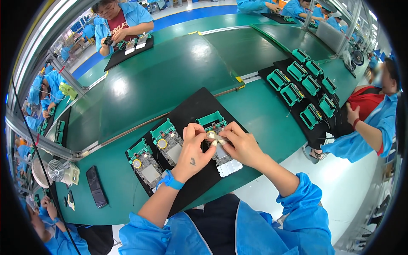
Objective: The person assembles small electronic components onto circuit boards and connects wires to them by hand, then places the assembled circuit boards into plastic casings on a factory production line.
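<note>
My left hand (192,151) and my right hand (243,146) meet above a circuit board with a green plastic frame (211,120) at its far end. Pinched between the fingertips of both is a small pale strip (218,137); its exact kind is too small to make out. Pale finger covers show on some fingertips. A white perforated plate (230,168) lies at the board's near end, and my hands hide much of the middle. Left of it, on the same black mat (197,106), lie a second circuit board (169,144) and a third circuit board (146,166), each with a round yellow-rimmed part.
Several green-framed units (292,94) stand on black mats at the right, near a seated person (365,114). A black phone (97,187) and a small fan (63,171) lie to the left. Across the green bench, a co-worker (123,27) handles parts.
</note>
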The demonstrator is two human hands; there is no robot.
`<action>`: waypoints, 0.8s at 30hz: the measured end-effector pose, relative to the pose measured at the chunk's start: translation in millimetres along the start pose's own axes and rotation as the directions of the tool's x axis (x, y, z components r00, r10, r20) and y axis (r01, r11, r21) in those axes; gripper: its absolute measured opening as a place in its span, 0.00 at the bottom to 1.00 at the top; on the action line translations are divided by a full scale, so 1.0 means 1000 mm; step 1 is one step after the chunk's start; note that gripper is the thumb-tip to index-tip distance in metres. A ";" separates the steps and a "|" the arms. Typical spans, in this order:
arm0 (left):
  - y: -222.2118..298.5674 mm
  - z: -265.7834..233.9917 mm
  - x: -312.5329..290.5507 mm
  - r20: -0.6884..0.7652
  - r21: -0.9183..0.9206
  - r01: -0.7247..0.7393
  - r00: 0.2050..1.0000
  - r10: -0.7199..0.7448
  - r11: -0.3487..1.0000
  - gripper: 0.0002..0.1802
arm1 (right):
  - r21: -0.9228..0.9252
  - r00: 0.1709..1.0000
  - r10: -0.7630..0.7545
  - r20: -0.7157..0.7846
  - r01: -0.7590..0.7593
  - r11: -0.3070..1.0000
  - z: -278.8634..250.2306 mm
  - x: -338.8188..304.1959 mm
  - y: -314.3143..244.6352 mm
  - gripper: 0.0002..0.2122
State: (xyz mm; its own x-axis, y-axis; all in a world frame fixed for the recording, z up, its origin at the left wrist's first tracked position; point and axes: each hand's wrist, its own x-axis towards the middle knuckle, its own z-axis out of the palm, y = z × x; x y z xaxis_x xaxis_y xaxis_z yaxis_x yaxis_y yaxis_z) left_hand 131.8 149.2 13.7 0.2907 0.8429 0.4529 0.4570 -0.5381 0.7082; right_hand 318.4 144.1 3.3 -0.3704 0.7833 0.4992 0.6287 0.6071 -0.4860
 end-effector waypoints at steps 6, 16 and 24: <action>0.006 -0.001 0.003 0.007 0.087 -0.011 1.000 0.010 0.996 0.08 | 0.270 0.952 0.305 0.002 -0.294 0.917 -0.021 -0.006 -0.010 0.13; 0.010 -0.004 0.007 0.062 0.118 -0.011 0.998 0.003 0.993 0.08 | 0.223 0.937 0.350 -0.014 -0.338 0.914 -0.025 -0.020 -0.016 0.18; 0.013 0.001 0.004 0.024 0.160 0.022 0.999 -0.026 0.987 0.08 | -0.025 0.992 0.124 -0.009 -0.124 0.992 -0.015 -0.034 -0.019 0.22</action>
State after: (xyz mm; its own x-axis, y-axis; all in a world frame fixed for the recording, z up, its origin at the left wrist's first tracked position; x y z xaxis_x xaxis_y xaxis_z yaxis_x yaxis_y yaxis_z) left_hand 139.4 146.1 24.5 0.2991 0.8564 0.4209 0.5914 -0.5126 0.6225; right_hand 329.6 104.2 6.7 -0.2832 0.8513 0.4418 0.6868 0.5015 -0.5261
